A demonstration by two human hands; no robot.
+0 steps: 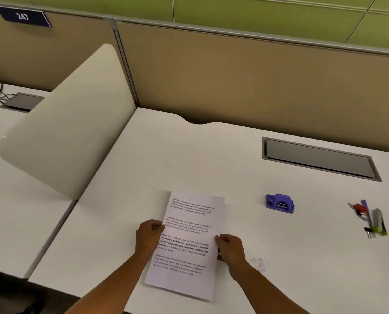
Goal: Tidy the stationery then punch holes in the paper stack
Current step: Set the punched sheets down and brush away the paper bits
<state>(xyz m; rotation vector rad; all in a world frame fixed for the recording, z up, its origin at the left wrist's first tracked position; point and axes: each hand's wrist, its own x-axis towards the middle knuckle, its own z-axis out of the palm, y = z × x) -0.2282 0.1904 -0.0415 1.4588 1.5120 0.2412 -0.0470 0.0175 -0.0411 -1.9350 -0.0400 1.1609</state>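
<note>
A stack of printed paper point(189, 225) lies lengthwise on the white desk point(143, 173), near its front edge. My left hand point(148, 236) pinches the stack's left edge with thumb on top. My right hand point(231, 248) pinches the right edge the same way. A purple hole punch point(280, 203) stands to the right of the paper, apart from it. Farther right lies a gathered group of stationery point(370, 219): a purple pen, a grey marker with a yellow-green tip, a red clip and black binder clips.
A grey cable hatch point(320, 158) is set into the desk at the back right. A cream divider panel point(69, 123) rises on the left between this desk and the neighbouring one. Tan partition walls close off the back. Faint smudges point(260, 264) mark the desk by my right wrist.
</note>
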